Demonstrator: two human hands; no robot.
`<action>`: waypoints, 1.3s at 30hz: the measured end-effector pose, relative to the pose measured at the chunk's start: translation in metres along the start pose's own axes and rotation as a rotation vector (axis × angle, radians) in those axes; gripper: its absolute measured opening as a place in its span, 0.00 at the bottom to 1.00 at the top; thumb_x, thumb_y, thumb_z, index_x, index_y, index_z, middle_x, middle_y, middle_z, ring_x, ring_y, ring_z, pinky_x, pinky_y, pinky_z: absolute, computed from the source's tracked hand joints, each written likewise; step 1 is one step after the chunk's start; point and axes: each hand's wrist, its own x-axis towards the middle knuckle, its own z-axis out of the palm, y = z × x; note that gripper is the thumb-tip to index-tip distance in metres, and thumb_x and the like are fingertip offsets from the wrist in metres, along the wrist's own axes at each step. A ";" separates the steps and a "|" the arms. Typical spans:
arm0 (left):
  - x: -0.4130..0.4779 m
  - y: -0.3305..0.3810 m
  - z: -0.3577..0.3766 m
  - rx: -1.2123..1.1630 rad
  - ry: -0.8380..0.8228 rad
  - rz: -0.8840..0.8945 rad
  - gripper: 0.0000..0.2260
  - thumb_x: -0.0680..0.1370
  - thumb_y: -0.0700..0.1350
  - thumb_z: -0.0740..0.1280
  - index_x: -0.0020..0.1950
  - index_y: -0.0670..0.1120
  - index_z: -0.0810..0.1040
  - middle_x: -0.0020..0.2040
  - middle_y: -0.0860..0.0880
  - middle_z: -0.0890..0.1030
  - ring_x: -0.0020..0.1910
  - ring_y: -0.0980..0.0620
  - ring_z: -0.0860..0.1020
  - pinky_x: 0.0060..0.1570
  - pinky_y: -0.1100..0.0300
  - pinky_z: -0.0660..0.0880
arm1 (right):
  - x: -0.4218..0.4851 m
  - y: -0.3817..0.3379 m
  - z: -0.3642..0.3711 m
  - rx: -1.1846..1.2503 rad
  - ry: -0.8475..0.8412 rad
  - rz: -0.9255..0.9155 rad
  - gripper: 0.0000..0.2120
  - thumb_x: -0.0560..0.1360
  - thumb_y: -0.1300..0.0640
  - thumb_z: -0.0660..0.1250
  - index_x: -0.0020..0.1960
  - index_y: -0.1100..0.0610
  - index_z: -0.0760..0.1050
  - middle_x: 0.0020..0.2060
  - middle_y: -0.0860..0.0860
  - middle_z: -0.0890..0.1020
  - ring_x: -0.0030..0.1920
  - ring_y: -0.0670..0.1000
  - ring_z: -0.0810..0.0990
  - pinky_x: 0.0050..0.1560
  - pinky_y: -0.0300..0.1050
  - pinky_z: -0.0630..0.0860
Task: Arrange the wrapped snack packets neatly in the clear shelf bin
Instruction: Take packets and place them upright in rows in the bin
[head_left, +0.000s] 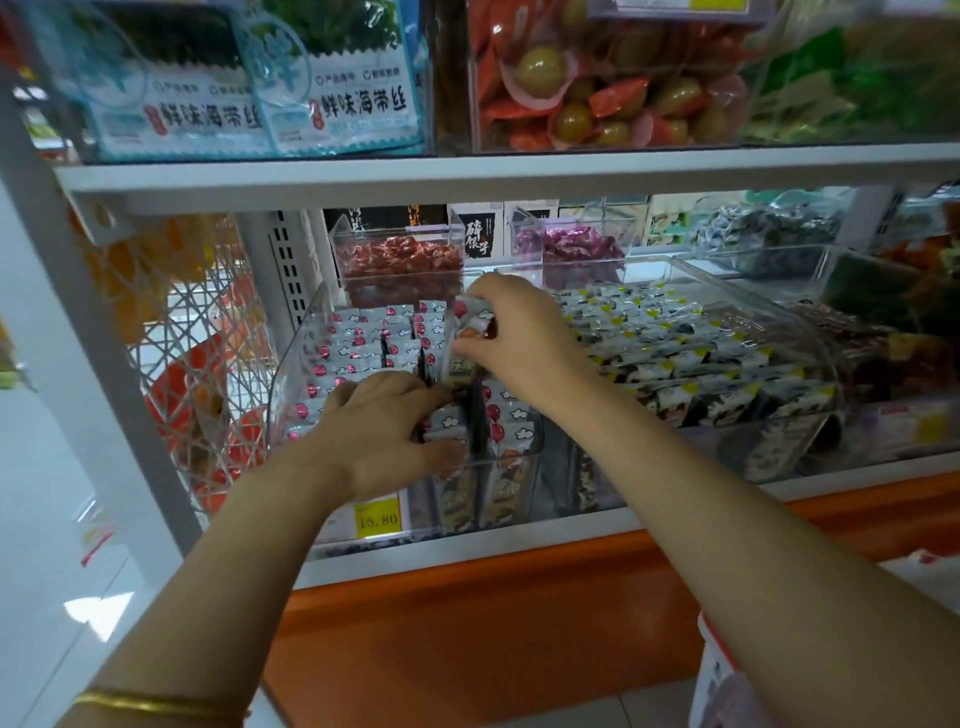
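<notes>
Nearest the camera, a thin gold bangle circles the left forearm, and both bare arms reach up over the orange front panel of the shelf unit. A yellow price tag reading 15.80 sits at the front edge of the white lower shelf, just below the left wrist.

The left hand lies palm down at the front left of the clear plastic shelf bin. Its grip is spread loosely, fingers curled onto the tops of the pale grey wrapped snack packets with pink dots and white clouds, pressing against them rather than lifting any.

Further in, the right hand hangs above the middle of the same bin, its grip pinched shut on one loose grey-and-pink snack packet held at the fingertips, just above the standing rows. The packets fill the bin in upright rows running from front to back.

To the right stands a neighbouring clear bin of black-and-white packets with yellow corners. Behind, at the back edge of the shelf, are a small clear tub of red sweets and one of purple sweets
</notes>
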 end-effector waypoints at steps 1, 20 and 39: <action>-0.001 0.000 0.001 0.010 0.018 0.005 0.31 0.71 0.67 0.55 0.73 0.57 0.62 0.64 0.54 0.68 0.68 0.52 0.60 0.68 0.47 0.53 | 0.006 -0.001 0.004 -0.054 -0.060 -0.010 0.18 0.71 0.57 0.72 0.58 0.60 0.74 0.53 0.55 0.76 0.49 0.51 0.73 0.41 0.40 0.62; -0.012 -0.011 0.006 0.014 0.044 -0.041 0.36 0.73 0.69 0.51 0.76 0.52 0.55 0.77 0.53 0.55 0.76 0.54 0.48 0.71 0.40 0.42 | 0.037 -0.004 0.015 -0.585 -0.709 -0.117 0.21 0.76 0.68 0.55 0.62 0.53 0.75 0.62 0.52 0.76 0.60 0.54 0.73 0.54 0.48 0.67; -0.016 -0.020 -0.009 -0.127 0.132 -0.085 0.31 0.76 0.60 0.59 0.75 0.47 0.60 0.75 0.49 0.61 0.74 0.49 0.56 0.72 0.50 0.55 | 0.066 0.008 0.048 -0.497 -0.581 -0.012 0.07 0.74 0.66 0.62 0.49 0.62 0.77 0.53 0.59 0.79 0.53 0.58 0.77 0.49 0.47 0.73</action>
